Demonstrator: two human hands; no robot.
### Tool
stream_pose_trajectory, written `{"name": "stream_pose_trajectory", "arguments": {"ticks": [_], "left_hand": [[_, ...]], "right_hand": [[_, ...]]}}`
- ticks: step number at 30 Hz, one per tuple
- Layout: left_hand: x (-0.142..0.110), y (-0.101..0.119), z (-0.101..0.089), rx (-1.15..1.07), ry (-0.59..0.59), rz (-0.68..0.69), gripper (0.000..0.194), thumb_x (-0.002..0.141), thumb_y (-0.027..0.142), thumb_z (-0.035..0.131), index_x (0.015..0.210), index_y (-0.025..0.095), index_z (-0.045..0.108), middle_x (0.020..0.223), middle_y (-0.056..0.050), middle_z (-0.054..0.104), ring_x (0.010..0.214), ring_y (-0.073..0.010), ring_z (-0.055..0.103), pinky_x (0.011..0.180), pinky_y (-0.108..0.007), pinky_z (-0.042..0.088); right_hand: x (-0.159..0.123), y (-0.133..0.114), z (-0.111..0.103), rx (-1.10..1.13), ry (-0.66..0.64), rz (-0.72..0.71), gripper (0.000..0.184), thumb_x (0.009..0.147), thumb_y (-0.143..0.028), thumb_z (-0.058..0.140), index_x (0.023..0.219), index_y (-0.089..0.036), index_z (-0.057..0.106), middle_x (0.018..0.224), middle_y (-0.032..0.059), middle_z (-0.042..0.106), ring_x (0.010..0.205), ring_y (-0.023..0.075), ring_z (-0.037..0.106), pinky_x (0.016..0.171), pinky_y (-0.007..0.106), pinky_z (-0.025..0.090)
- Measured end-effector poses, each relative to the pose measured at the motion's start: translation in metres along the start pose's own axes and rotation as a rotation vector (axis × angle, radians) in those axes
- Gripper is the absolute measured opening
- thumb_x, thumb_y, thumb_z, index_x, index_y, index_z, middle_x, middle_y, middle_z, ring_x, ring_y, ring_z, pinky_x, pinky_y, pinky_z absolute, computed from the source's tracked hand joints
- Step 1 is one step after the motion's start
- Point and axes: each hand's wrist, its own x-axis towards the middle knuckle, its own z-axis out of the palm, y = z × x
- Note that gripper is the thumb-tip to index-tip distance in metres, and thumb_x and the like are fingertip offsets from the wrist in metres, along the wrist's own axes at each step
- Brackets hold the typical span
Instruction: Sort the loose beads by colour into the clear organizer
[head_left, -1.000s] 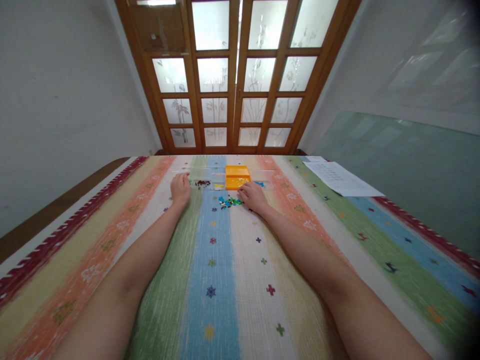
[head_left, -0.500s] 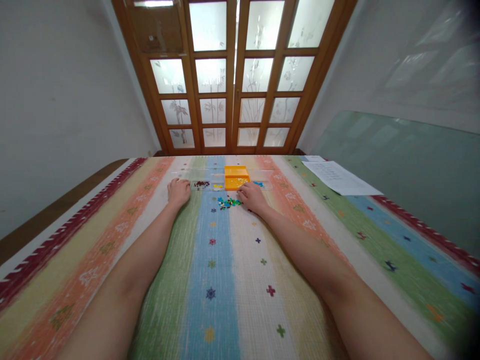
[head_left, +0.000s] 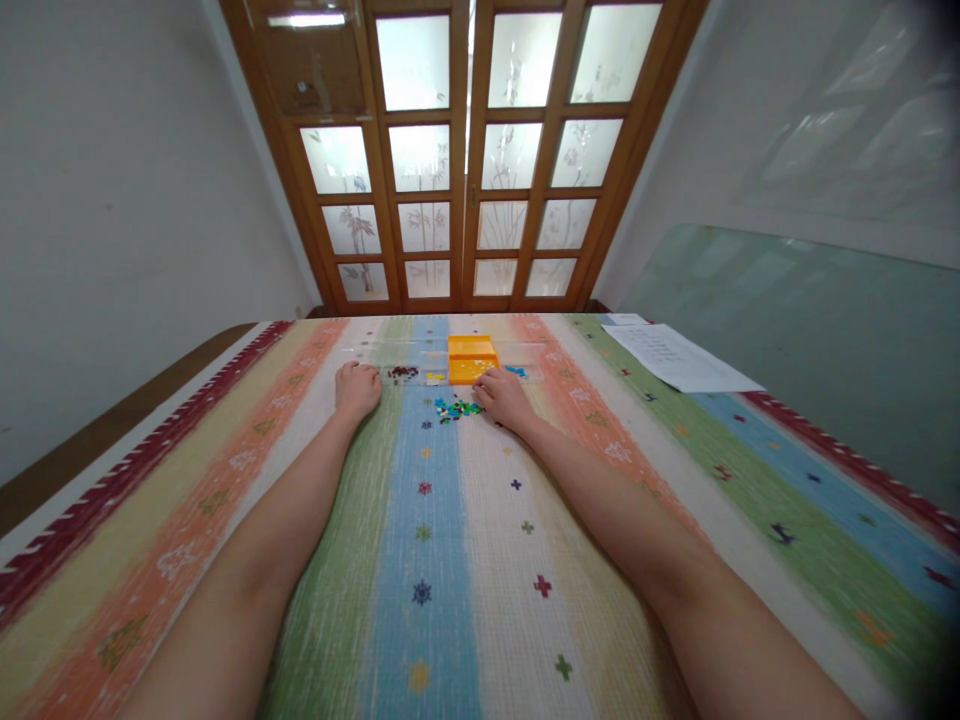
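Small loose pieces, blue, green, white and dark, lie in a pile (head_left: 456, 410) on the tablecloth. Over the pile's right edge is my right hand (head_left: 506, 398), its fingers bent and pressed together; whatever is between the fingertips is hidden. Just behind it stands an open orange box (head_left: 472, 347) with small white pieces inside. My left hand (head_left: 358, 390) is curled around the left front end of a clear plastic box (head_left: 525, 352). That box contains dark brown pieces (head_left: 403, 372), yellow pieces (head_left: 435, 377) and blue pieces (head_left: 517, 371) in separate places.
A striped tablecloth (head_left: 427, 520) covers the long table. Printed white sheets (head_left: 675, 357) lie at the right far side. Beyond the table's far edge is a wooden door with glass panes (head_left: 420, 155). A pale glass panel (head_left: 795, 320) stands along the right.
The view has tilted up very slightly. Both hands, the boxes and the pile keep about the same places.
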Motion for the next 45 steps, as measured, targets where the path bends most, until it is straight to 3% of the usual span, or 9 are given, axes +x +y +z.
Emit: {"name": "stream_pose_trajectory", "arguments": {"ticks": [12, 27, 35, 40, 45], "left_hand": [[0.002, -0.007, 0.005, 0.007, -0.048, -0.025, 0.043, 0.096, 0.026, 0.041, 0.119, 0.023, 0.077, 0.122, -0.008, 0.074, 0.118, -0.0324, 0.054, 0.102, -0.047, 0.044], [0.000, -0.001, -0.001, 0.035, -0.050, -0.077, 0.045, 0.100, 0.032, 0.036, 0.110, 0.022, 0.079, 0.121, -0.008, 0.074, 0.118, -0.0313, 0.053, 0.103, -0.046, 0.043], [0.005, 0.000, -0.002, -0.192, 0.105, -0.057, 0.042, 0.099, 0.030, 0.039, 0.113, 0.020, 0.077, 0.125, -0.007, 0.073, 0.119, -0.0290, 0.055, 0.108, -0.044, 0.042], [0.006, 0.006, -0.002, -0.362, 0.120, 0.023, 0.042, 0.100, 0.028, 0.037, 0.114, 0.019, 0.075, 0.121, -0.006, 0.074, 0.119, -0.0235, 0.057, 0.112, -0.040, 0.040], [0.004, 0.011, -0.005, -0.384, 0.087, 0.013, 0.044, 0.101, 0.028, 0.034, 0.118, 0.020, 0.073, 0.124, -0.006, 0.072, 0.121, -0.0228, 0.057, 0.112, -0.041, 0.041]], "right_hand": [[-0.001, 0.001, 0.001, -0.009, -0.007, -0.007, 0.020, 0.098, -0.022, 0.056, 0.090, -0.018, 0.074, 0.097, 0.0094, 0.071, 0.092, 0.0226, 0.059, 0.084, 0.034, 0.039], [0.000, 0.000, -0.001, -0.025, -0.020, -0.003, 0.023, 0.099, -0.024, 0.054, 0.089, -0.018, 0.074, 0.096, 0.0092, 0.071, 0.092, 0.0221, 0.059, 0.083, 0.034, 0.039], [-0.001, -0.001, -0.002, 0.000, -0.032, 0.007, 0.022, 0.098, -0.022, 0.054, 0.091, -0.018, 0.075, 0.098, 0.0103, 0.071, 0.093, 0.0229, 0.059, 0.085, 0.035, 0.040], [0.000, 0.001, 0.001, -0.002, -0.031, 0.015, 0.022, 0.098, -0.023, 0.055, 0.092, -0.018, 0.075, 0.098, 0.0101, 0.071, 0.093, 0.0231, 0.059, 0.086, 0.035, 0.040], [0.000, 0.002, 0.001, -0.003, -0.033, 0.009, 0.021, 0.098, -0.023, 0.055, 0.093, -0.018, 0.075, 0.097, 0.0098, 0.071, 0.094, 0.0230, 0.059, 0.086, 0.035, 0.039]]}}
